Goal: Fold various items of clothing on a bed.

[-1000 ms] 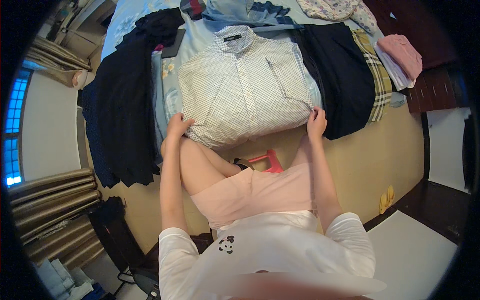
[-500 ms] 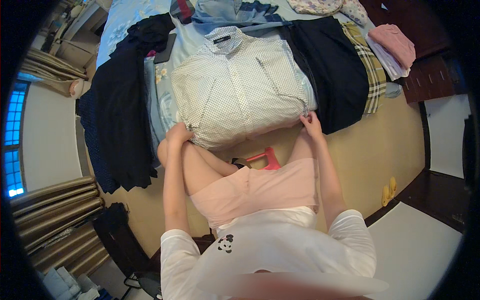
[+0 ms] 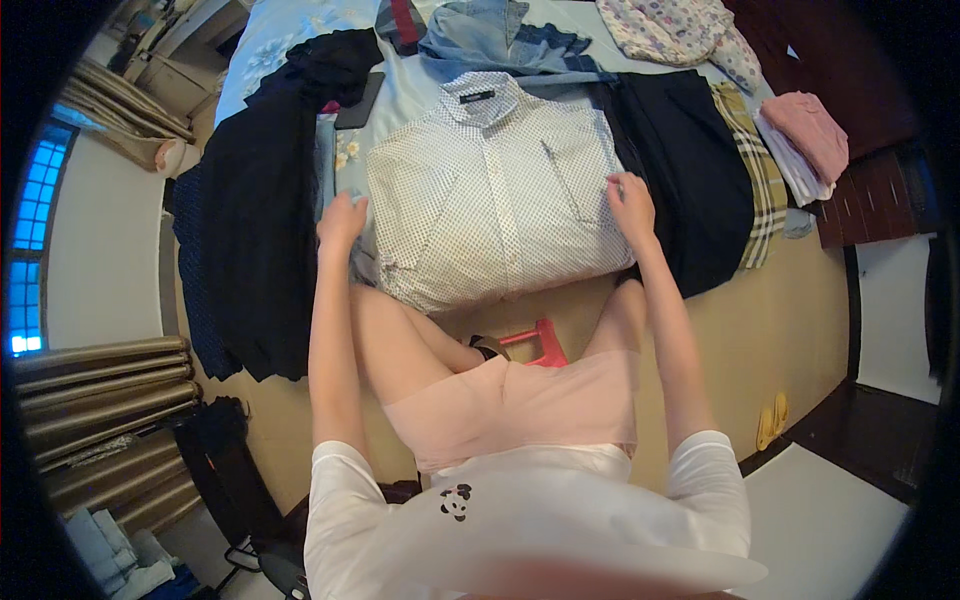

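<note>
A white button-front shirt with small dark dots (image 3: 500, 200) lies spread on the bed's near edge, its collar pointing away from me. Its sleeves seem to be tucked in at the sides. Just off the shirt's left side, my left hand (image 3: 343, 222) hovers with loosely bent fingers, apparently holding nothing. My right hand (image 3: 632, 210) is at the shirt's right edge, fingers slightly bent and apart, their tips by the cloth. Whether those tips touch the fabric is hard to make out.
Dark garments (image 3: 255, 200) hang over the bed at left; black trousers (image 3: 685, 180) and a plaid cloth (image 3: 750, 170) lie at right. Denim clothing (image 3: 500, 40) is behind the shirt. A folded pink garment (image 3: 806, 130) tops a stack at far right. Below, a red plastic stool (image 3: 548, 345) shows between my legs.
Both hands have let go of the shirt's lower corners and moved up along its sides. The shirt lies in much the same shape; the whole view has shifted slightly.
</note>
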{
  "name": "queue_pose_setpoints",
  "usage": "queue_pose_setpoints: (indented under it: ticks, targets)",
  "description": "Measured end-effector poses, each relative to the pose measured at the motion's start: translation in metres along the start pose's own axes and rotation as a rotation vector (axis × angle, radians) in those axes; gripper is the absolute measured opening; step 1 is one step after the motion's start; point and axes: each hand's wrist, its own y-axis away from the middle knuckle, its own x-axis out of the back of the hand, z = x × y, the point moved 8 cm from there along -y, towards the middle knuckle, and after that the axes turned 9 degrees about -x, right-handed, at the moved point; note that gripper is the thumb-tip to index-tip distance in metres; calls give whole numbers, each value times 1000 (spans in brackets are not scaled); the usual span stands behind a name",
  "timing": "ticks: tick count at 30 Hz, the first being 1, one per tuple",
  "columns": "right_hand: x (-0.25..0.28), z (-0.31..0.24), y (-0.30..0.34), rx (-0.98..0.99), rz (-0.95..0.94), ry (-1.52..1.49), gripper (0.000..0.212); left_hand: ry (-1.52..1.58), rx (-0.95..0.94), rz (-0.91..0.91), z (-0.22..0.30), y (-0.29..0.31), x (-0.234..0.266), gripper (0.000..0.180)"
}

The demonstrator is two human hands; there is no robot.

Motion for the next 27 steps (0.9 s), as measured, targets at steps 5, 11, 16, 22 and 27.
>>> queue_pose_setpoints:
  ticks: [5,11,16,22,27]
  targets:
    - [-35,-44,-69,300,38,190,25,-165,-54,-13,29,-60,-5,43]
    - [-96,-68,-122,408,-49,353,42,-56,-141,224,43,-116,-27,44]
    - [-118,-93,-142,261,-129,185,45,52,-183,125,58,-134,-36,40]
    - [-127,-104,-146,265,-189,299,29,135,-297,115,74,-129,-12,14]
    - [-87,-122,-104,547,40,101,18,6,-650,350,90,-76,27,11]
